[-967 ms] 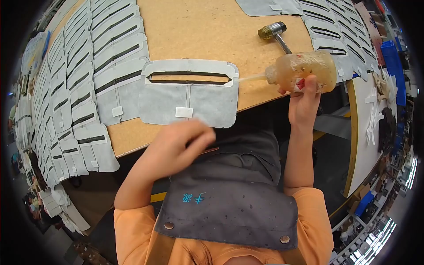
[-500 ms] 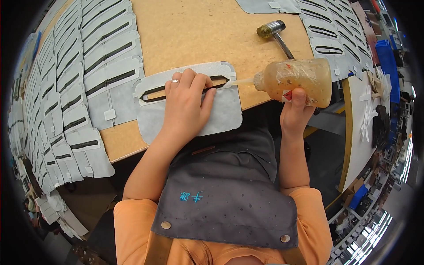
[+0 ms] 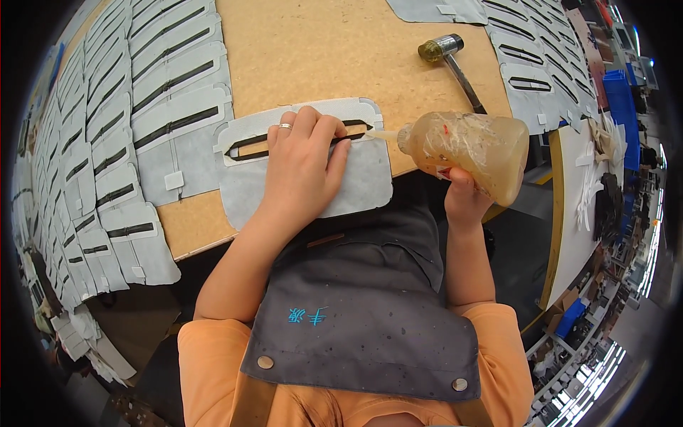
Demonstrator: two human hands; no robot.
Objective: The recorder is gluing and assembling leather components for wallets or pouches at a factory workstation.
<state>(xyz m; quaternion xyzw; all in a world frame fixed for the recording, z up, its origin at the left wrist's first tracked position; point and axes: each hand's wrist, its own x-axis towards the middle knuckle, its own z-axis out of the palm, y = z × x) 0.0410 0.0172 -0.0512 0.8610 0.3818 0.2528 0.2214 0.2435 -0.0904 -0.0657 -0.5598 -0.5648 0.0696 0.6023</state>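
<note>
A pale grey fabric panel with a long black-edged slot lies at the table's front edge. My left hand rests on its middle, fingers bent over the slot, thumb and index finger close together at the slot's black edge. My right hand grips a cloudy yellowish squeeze bottle from below, its wrapping stained and torn. The bottle is tilted, its thin nozzle pointing left with the tip at the right end of the slot. Whether liquid comes out I cannot tell.
Overlapping rows of similar slotted panels cover the table's left side, with more panels at the far right. Behind the bottle a mallet lies on the brown tabletop. Blue bins stand beyond the right side.
The bottle's base has swung down toward me, and its nozzle tip has stayed near the slot's right end. My left hand is almost where it was.
</note>
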